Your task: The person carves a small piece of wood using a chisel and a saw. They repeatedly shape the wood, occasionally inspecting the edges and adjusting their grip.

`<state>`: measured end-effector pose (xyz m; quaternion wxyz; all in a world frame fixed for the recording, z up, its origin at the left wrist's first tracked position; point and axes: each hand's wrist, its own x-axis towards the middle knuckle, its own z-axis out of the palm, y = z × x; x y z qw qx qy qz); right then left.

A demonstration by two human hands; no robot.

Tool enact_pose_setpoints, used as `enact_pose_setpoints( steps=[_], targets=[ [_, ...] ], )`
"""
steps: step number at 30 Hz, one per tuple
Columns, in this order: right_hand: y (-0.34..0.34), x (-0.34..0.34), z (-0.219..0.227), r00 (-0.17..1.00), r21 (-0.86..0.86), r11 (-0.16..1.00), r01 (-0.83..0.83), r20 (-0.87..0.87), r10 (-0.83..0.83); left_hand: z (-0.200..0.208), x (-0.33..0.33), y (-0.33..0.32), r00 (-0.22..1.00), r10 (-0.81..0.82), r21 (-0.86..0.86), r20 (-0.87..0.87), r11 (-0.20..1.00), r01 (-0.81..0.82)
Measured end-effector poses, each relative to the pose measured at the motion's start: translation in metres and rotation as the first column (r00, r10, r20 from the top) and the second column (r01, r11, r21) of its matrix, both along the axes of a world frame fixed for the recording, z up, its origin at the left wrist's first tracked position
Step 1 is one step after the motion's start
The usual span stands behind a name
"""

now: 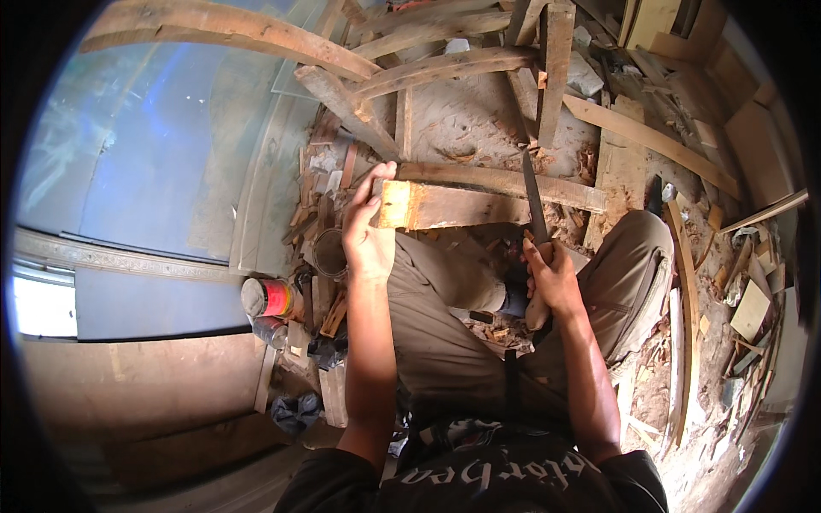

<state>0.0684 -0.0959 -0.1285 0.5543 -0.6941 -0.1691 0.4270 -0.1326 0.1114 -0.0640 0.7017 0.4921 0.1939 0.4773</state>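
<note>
My left hand (366, 231) grips the near-left end of a short, thick wooden beam (470, 207), thumb and fingers around it. That end shows a bright, pale cut face. The beam lies crosswise above my lap, its other end close to my right leg. In my right hand (554, 275) is a long tool with a dark, flat, tapering blade (534, 192), its tip pointing away from me. A wooden handle (537, 312) shows below the closed fingers. The blade passes at the beam's right end; whether it touches the wood, I cannot tell.
Beyond the beam, a curved plank (505, 181) lies on the dusty ground near a wooden frame (556, 77). A can with a red label (267, 297) stands at left, beside a blue-grey board (162, 162). Wood scraps (753, 308) litter the right side.
</note>
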Motion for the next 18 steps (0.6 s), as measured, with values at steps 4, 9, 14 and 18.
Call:
enact_pose_setpoints(
  steps=[4,9,14,18],
  targets=[
    [-0.003,0.001,0.003,0.999,-0.038,0.999,0.023,0.037,-0.021,0.013,0.028,-0.008,0.996,-0.093,-0.011,0.003,0.996,0.093],
    [-0.004,-0.001,0.006,0.997,0.003,0.999,0.041,0.069,-0.041,0.031,0.059,-0.014,0.998,-0.058,-0.122,0.035,0.991,0.062],
    [-0.006,0.0,0.002,0.996,0.005,1.0,0.019,0.086,-0.02,0.033,0.077,-0.009,0.998,0.057,-0.158,-0.01,0.986,-0.058],
    [-0.003,-0.001,0.001,0.994,-0.019,1.0,0.012,0.108,-0.01,0.04,0.084,-0.007,0.993,0.112,-0.138,-0.044,0.983,-0.117]
  ],
)
